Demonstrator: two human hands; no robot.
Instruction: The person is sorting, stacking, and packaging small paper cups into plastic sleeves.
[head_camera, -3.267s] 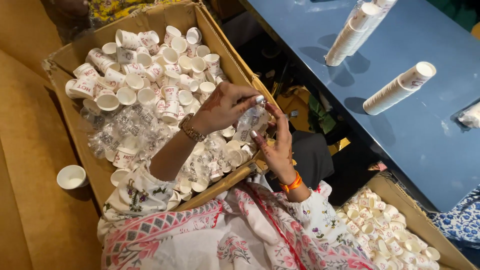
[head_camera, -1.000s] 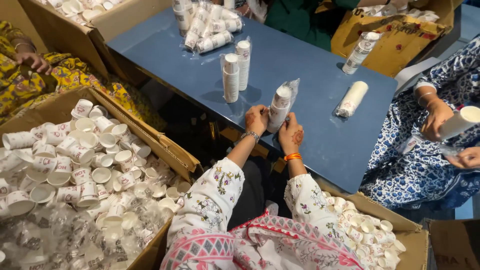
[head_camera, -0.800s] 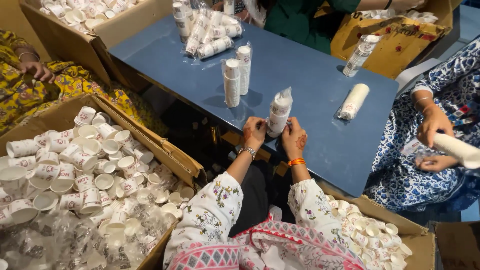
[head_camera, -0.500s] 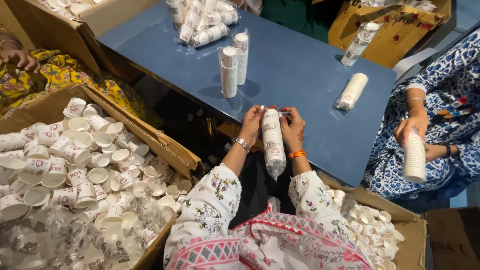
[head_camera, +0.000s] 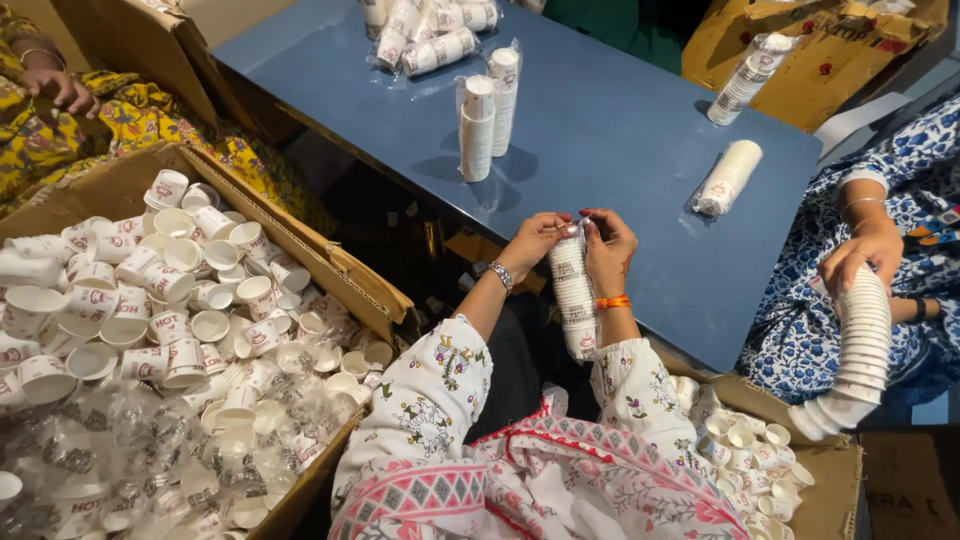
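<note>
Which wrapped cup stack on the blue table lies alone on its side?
The wrapped stack near the table's right edge; the middle pair stands upright, the far ones lie heaped.

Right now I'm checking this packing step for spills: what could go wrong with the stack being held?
Both hands, left hand and right hand, pinch only the top of the bagged cup stack. It hangs off the blue table edge, so it might slip or tear loose and fall into the gap below.
</note>
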